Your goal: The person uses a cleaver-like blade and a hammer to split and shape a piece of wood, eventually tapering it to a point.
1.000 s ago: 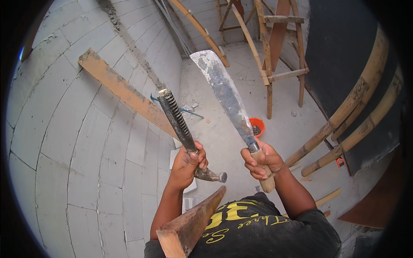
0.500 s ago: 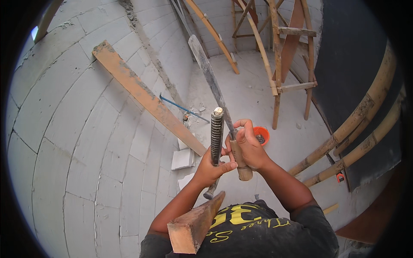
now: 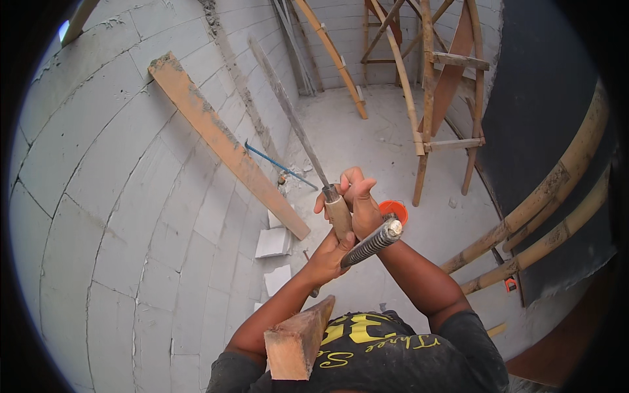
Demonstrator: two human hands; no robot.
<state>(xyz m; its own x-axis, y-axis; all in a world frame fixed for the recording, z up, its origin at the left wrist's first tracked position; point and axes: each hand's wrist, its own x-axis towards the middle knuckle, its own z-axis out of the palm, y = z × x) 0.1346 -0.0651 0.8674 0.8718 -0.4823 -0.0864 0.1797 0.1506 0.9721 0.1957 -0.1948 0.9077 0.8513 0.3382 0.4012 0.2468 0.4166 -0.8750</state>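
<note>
A machete [image 3: 288,108] with a long grey blade and wooden handle points away up and to the left, its blade nearly edge-on. Around the handle are the fingers of my right hand [image 3: 368,209], some behind it and others raised loosely. My left hand [image 3: 327,259] is closed round a hammer [image 3: 372,243] with a black ribbed grip. The grip's end points right, across my right wrist; the metal head is partly hidden below my left hand. My left thumb touches the butt of the machete handle. Near my chest juts a squared timber piece [image 3: 288,354], its support out of sight.
On the left rises a grey block wall [image 3: 151,223], with a mortar-stained plank [image 3: 223,144] leaning there. A blue bar [image 3: 278,164] and broken white blocks [image 3: 274,242] are near its foot. An orange bucket [image 3: 398,209], wooden scaffold [image 3: 426,85] and bamboo poles [image 3: 537,203] are to the right.
The hammer grip has swung from upright down to the right, over my right wrist. The machete has shifted left and turned edge-on. My right-hand fingers have moved around its handle.
</note>
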